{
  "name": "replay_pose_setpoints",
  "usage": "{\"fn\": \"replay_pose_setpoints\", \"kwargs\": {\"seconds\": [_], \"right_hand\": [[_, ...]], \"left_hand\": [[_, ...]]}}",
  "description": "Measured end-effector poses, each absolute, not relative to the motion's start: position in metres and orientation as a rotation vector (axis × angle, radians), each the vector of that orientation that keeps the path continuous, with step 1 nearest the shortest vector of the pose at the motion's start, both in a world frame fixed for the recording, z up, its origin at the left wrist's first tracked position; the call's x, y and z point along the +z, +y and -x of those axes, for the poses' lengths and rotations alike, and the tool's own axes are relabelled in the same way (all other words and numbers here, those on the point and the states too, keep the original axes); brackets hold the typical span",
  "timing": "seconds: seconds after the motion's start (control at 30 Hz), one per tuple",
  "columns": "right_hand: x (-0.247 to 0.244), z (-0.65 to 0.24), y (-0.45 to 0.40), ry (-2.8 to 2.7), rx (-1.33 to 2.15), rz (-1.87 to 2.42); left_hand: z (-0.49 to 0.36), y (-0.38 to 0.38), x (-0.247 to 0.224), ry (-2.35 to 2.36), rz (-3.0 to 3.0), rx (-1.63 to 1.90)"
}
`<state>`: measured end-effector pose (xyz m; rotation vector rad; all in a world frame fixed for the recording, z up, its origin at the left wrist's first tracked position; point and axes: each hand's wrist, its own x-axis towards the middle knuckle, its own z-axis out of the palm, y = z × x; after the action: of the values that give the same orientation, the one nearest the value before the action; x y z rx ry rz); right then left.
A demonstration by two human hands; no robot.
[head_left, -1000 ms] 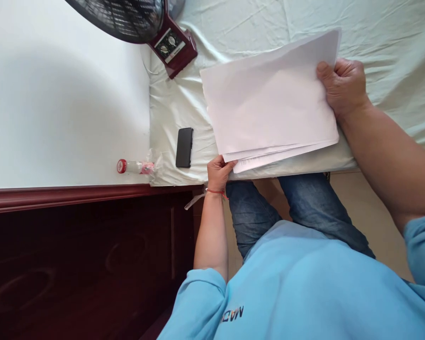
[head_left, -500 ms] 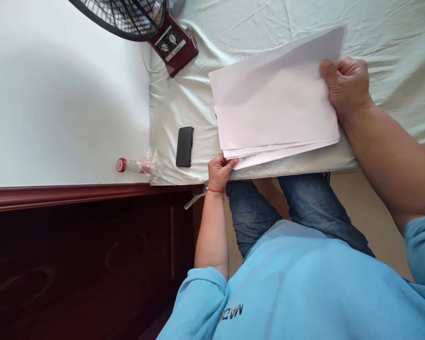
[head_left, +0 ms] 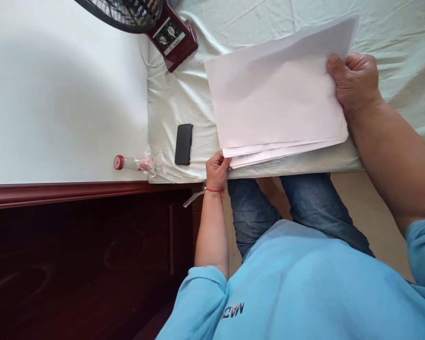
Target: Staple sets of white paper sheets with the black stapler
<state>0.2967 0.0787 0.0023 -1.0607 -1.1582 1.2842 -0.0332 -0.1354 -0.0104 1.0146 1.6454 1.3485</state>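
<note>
A stack of white paper sheets [head_left: 276, 99] is held over the cloth-covered table, its top sheet blank. Along the near edge the sheets fan apart slightly, and faint print shows on a lower one. My right hand [head_left: 357, 82] grips the stack's right side, thumb on top and fingers curled at the edge. At the near left corner, my left hand [head_left: 217, 169] pinches the sheets between thumb and fingers. A red string bracelet [head_left: 214, 190] circles my left wrist.
A black phone [head_left: 183, 144] lies left of the papers. Behind it stands a dark red fan [head_left: 175, 40]. A bottle with a red cap [head_left: 127, 163] and clear plastic lies at the table's left end, beside a white surface [head_left: 56, 94]. Pale cloth [head_left: 184, 94] covers the table.
The paper stack has shifted slightly right and its far right corner sits higher. My right hand moved right with it; my left hand stays at the near left corner.
</note>
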Motion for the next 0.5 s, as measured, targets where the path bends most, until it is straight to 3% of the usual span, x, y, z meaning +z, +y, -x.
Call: {"fn": "replay_pose_setpoints", "kwargs": {"seconds": [0.5], "right_hand": [[-0.009,-0.305,0.085,-1.208,1.317,1.031]], "left_hand": [[0.021,-0.129,-0.006,1.594,-0.868,1.476]]}}
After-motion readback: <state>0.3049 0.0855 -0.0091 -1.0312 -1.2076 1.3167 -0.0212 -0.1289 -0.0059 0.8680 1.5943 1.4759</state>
